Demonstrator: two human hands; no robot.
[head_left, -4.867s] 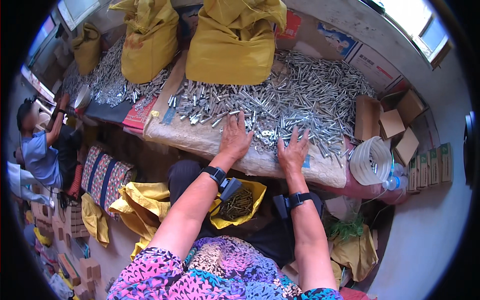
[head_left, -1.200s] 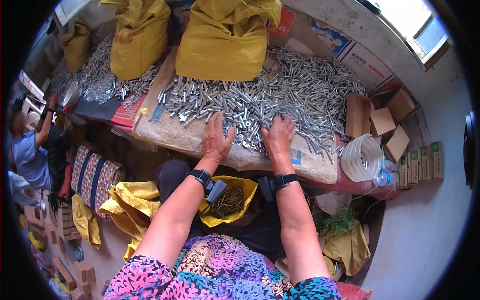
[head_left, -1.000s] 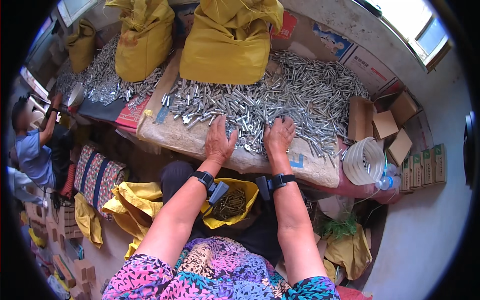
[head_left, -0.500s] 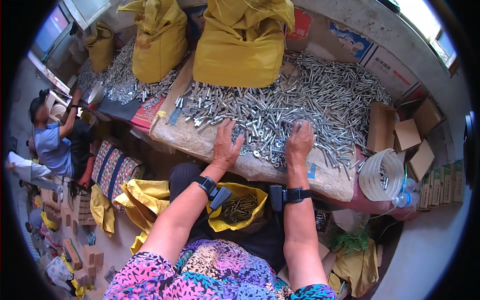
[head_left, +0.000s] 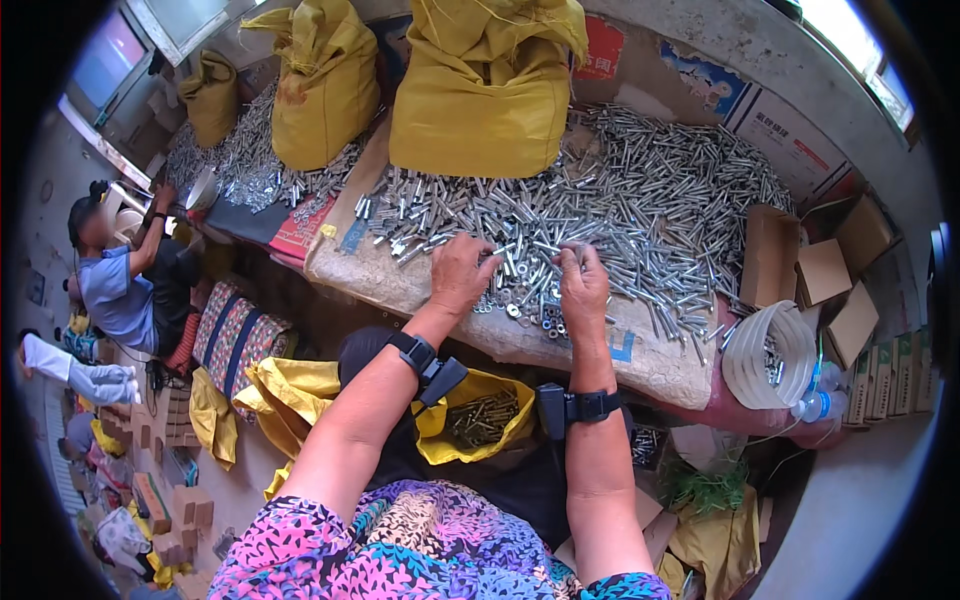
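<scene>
Since half a second ago, I see that the left hand [head_left: 461, 277] has curled its fingers in, while the fingertips of the right hand [head_left: 585, 288] have shifted left.

From where I watch, the padded table [head_left: 655, 370] runs across the scene, bearing a wide heap of silvery metal pieces [head_left: 670, 195] at both hands' fingertips and beyond. On its far side stands a large yellow sack [head_left: 480, 125]; an open yellow bag [head_left: 434, 442] sits near, below the forearms. Both hands are at the heap's near edge, bent, each thumb close to its fingers; I cannot tell whether either pinches a piece. Small washers [head_left: 514, 310] lie between them, slightly nearer.
</scene>
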